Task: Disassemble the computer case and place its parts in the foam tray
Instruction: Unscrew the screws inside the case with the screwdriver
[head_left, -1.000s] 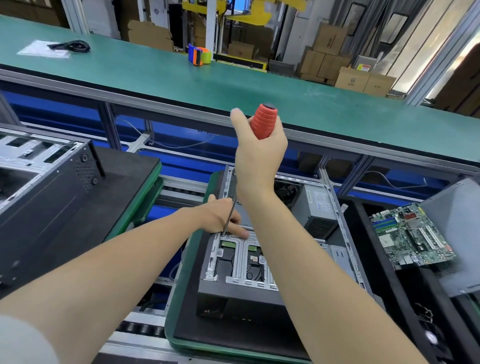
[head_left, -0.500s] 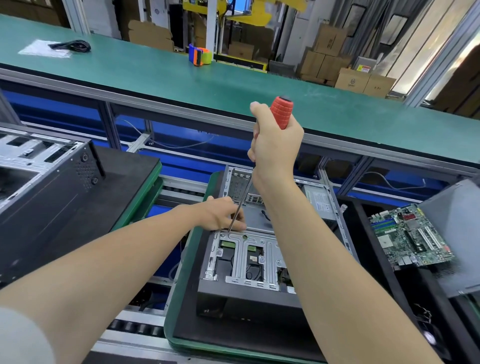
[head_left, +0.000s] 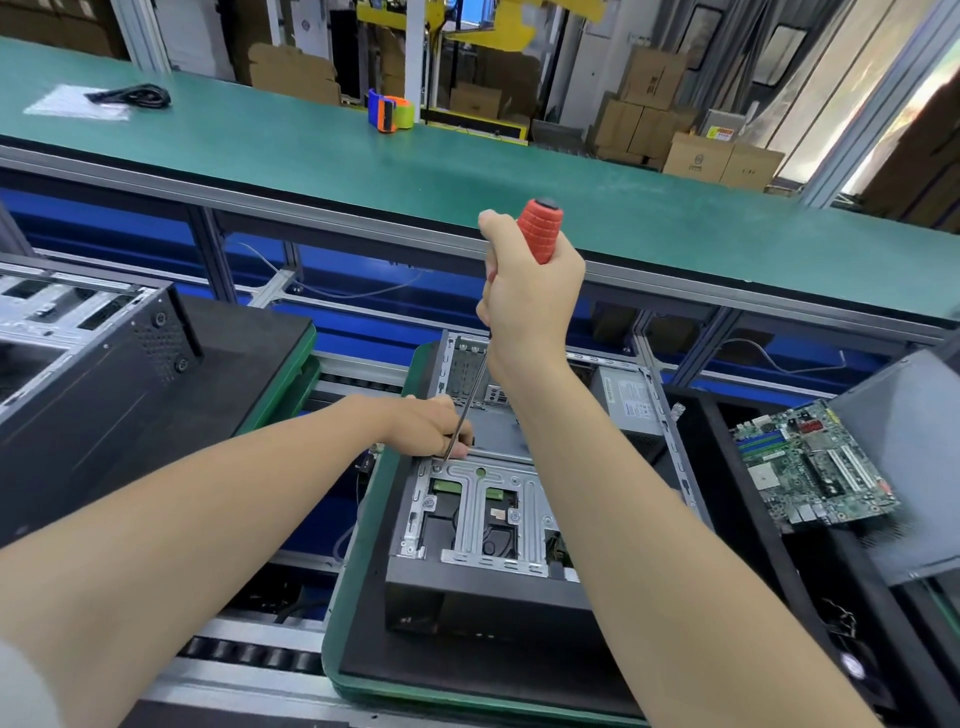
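1. Head view: case (head_left: 493, 587) lies open on its pallet (head_left: 332, 670), middle; PSU (head_left: 628, 400) and cage (head_left: 478, 519) not yet out.
2. Tray (head_left: 719, 467) right of it already holds motherboard (head_left: 815, 467).
3. Right hand (head_left: 530, 306) curled round screwdriver (head_left: 540, 234) handle; left hand (head_left: 426, 426) pinches shaft, tip on cage screw (head_left: 436, 468). Roughly midway, I'd judge.
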